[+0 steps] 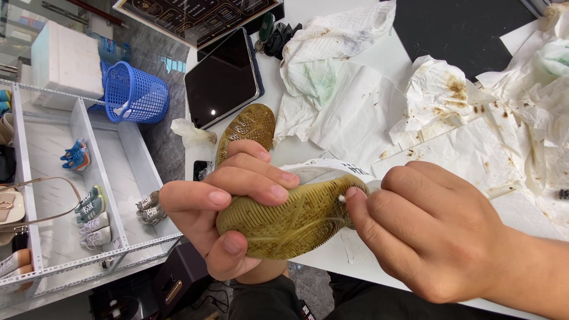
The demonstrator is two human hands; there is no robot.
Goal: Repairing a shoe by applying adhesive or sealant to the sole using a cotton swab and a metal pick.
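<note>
Nearest the lens, the right hand (427, 231) pinches a small white swab (342, 200) between thumb and fingertips, its tip touching the yellowed sole of a shoe (290, 219). That shoe is turned sole-up just in front of the person's body, at the near edge of the white bench (391, 56), and the left hand (228, 204) is clamped round it, fingers curled over the sole's upper edge and thumb pressing from below. Both hands are therefore closed, each on its own thing, and nearly meet at the shoe's heel end.

Behind the shoe, a second shoe (248, 127) lies sole-up on the bench. Beyond that one rests a dark tablet (222, 80). To the right of the held shoe, crumpled white paper towels (441, 98) with brown stains spread over the bench. Left of the shoe, off the bench, stand a blue plastic basket (135, 93) and a white rack (83, 195) holding pairs of sneakers
</note>
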